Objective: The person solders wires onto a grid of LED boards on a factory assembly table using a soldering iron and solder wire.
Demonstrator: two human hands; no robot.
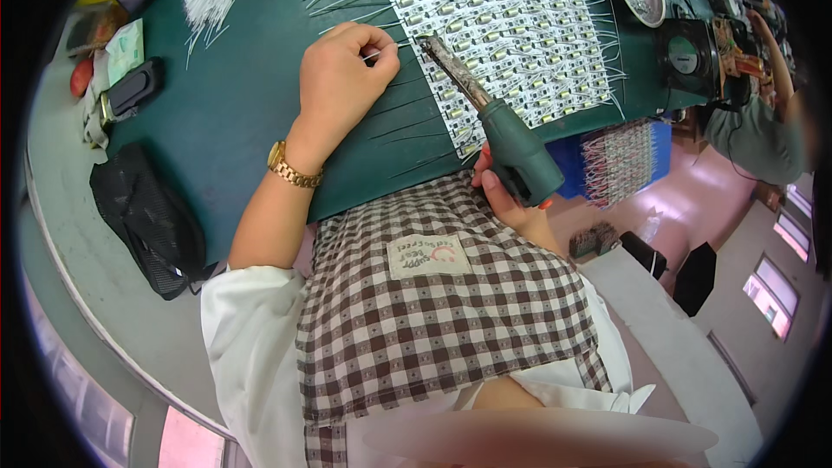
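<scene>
Likely light, bendy wire [372, 56] is pinched in the left hand [345, 68]; the soldering iron's handle [520, 149] is clasped by the right hand [507, 206].

The person wore a checked apron [451, 321] in dark brown and off-white, the in-between squares marked with tiny dots. On it sat a pale rectangular patch [429, 257] with dark lettering and a red smiley; a strap [325, 447] repeated the check. Beneath was a white shirt [568, 381], its left sleeve [247, 338] loose and wide. A gold watch [295, 170] with a link bracelet circled the left wrist [303, 152].
</scene>
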